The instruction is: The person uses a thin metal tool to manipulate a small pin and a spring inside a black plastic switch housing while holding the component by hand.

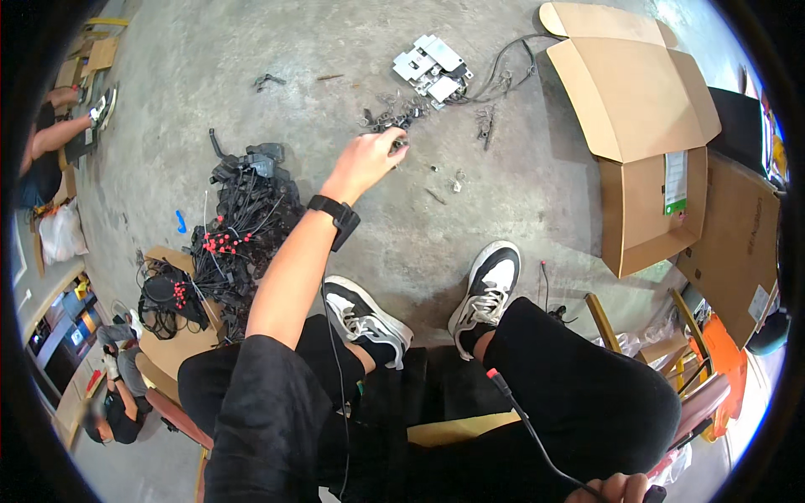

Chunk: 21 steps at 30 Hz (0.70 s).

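My left hand [365, 163] reaches forward over the floor, with a black watch [337, 216] on its wrist. Its thumb and fingertips are pinched together around a small dark piece too covered to name. Just beyond the fingertips lies a heap of small dark metal parts [390, 116]. At the lower right edge, only the curled fingers of my right hand [616, 488] show. They are closed on a black cable [537, 436], whose red-tipped end sticks up over my thigh. Part of that hand is cut off by the frame.
Silver metal modules [432, 67] with a black cable lie ahead. A large pile of black cables and plastic parts [251, 197] sits left. An open cardboard box [650, 201] stands right. Loose bits [457, 182] lie before my shoes. Another person [122, 402] sits at lower left.
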Available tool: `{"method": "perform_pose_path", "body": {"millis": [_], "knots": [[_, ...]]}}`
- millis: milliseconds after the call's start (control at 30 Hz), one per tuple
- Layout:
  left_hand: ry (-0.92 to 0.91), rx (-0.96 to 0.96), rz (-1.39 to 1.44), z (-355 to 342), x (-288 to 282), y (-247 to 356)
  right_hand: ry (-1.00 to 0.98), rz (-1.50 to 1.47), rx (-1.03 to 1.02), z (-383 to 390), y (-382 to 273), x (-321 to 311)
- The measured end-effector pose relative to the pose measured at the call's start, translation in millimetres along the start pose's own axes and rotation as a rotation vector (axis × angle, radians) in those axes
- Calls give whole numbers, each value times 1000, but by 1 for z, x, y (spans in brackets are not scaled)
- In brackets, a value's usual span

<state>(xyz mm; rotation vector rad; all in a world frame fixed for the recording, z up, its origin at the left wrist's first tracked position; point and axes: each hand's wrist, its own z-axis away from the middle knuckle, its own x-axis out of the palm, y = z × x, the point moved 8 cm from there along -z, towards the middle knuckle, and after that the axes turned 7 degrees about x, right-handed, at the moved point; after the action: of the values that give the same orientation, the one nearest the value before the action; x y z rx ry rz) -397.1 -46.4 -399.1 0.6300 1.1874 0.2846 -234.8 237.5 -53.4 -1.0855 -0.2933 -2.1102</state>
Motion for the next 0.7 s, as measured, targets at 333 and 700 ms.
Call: {"method": "perform_pose_path", "body": {"millis": [333,700], "knots": [[-22,-92,-17,8,23,-21,-29,36,122,-4,0,-1],[53,-54,-12,17,14,-23,-40,83,197,-14,-1,4]]}}
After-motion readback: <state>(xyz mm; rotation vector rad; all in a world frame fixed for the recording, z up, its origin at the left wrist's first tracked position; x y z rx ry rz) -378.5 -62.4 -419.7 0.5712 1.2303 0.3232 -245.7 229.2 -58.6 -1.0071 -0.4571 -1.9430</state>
